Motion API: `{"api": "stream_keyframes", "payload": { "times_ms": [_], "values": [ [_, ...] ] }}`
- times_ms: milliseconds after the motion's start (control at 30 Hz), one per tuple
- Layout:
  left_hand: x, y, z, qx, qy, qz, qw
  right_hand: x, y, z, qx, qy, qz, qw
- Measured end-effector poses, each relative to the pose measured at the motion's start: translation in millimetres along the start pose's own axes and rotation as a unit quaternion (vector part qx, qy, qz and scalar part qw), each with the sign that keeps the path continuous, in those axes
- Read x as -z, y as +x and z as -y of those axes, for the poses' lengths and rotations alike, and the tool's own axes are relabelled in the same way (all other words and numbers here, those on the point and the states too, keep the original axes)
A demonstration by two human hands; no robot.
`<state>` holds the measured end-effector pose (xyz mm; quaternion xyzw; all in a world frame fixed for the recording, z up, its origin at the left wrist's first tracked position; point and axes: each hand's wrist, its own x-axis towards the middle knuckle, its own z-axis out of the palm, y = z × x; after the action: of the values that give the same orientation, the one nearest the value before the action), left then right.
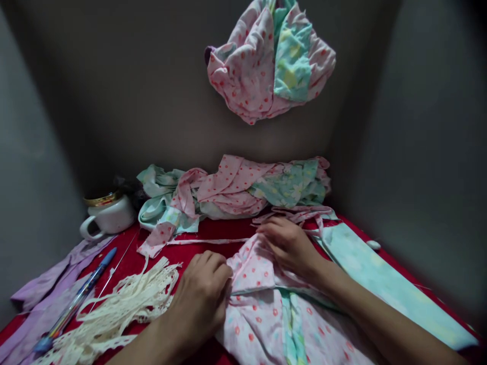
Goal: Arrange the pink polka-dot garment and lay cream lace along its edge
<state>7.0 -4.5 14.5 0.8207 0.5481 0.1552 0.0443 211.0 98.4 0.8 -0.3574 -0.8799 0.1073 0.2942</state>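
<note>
Head view looks down at a red cloth-covered table (213, 230) in a grey corner. Both hands rest on a small pink cotton garment with red dots and a mint green strip (266, 309), which lies flat right in front of the person. Curled fingers of the left hand (201, 294) pinch a fold at its left edge, so the cloth stays put. Close by, the right hand (289, 243) lies flat with fingers together, pressing the top edge down, maybe to keep the fold smooth. Creamy white lace trim (122, 304) sits in a loose heap just beside the left hand, with a blue pen (74, 301) near it. At the back left stands a white cup with a gold rim (106, 215); I cannot tell what is inside. More pink and green cloth pieces (236, 187) are piled against the wall, out of the way.
</note>
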Motion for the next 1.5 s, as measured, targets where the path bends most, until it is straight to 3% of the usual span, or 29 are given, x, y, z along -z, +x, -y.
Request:
{"api": "stream_keyframes", "payload": {
  "times_ms": [100, 200, 300, 400, 467, 567, 633, 733, 867, 967, 1067, 1200, 1300, 1500],
  "values": [
    [-0.3, 8, 1, 0.022, 0.002, -0.013, 1.000, 7, -24, 24, 0.086, 0.070, 0.128, 0.986],
    [-7.3, 14, 9, 0.067, 0.015, 0.006, 0.998, 10, -56, 35, 0.090, 0.075, 0.213, 0.970],
    [-13.5, 16, 14, 0.070, 0.022, -0.011, 0.997, 9, -77, 37, 0.102, 0.045, 0.215, 0.970],
    [-11.4, 14, 8, -0.007, 0.028, -0.108, 0.994, 14, -85, 38, 0.096, 0.003, 0.152, 0.984],
    [-7.1, 12, -3, -0.092, 0.009, -0.155, 0.984, 26, -87, 38, 0.056, -0.025, 0.073, 0.995],
    [-5.6, 9, -25, -0.201, -0.049, -0.146, 0.967, 56, -96, 26, -0.055, -0.059, -0.040, 0.996],
    [-13.0, 7, -40, -0.267, -0.065, -0.120, 0.954, 78, -107, 11, -0.177, -0.073, -0.073, 0.979],
    [-37.2, 3, -63, -0.335, -0.064, -0.089, 0.936, 97, -124, -14, -0.335, -0.077, -0.050, 0.938],
    [-64.6, -8, -84, -0.360, -0.059, -0.098, 0.926, 98, -130, -26, -0.380, -0.071, 0.012, 0.922],
    [-54.2, -19, -83, -0.331, -0.032, -0.086, 0.939, 100, -130, -22, -0.392, -0.072, 0.054, 0.916],
    [-23.2, -30, -72, -0.246, -0.025, -0.071, 0.966, 106, -136, -21, -0.396, -0.050, 0.111, 0.910],
    [5.0, -43, -61, -0.153, -0.082, 0.066, 0.983, 107, -146, -23, -0.369, -0.015, 0.173, 0.913],
    [2.6, -49, -59, -0.112, -0.108, 0.153, 0.976, 100, -145, -16, -0.333, 0.004, 0.196, 0.923],
    [-9.7, -54, -46, -0.067, -0.197, 0.116, 0.971, 94, -150, 0, -0.338, 0.106, 0.202, 0.913]
  ]
}}
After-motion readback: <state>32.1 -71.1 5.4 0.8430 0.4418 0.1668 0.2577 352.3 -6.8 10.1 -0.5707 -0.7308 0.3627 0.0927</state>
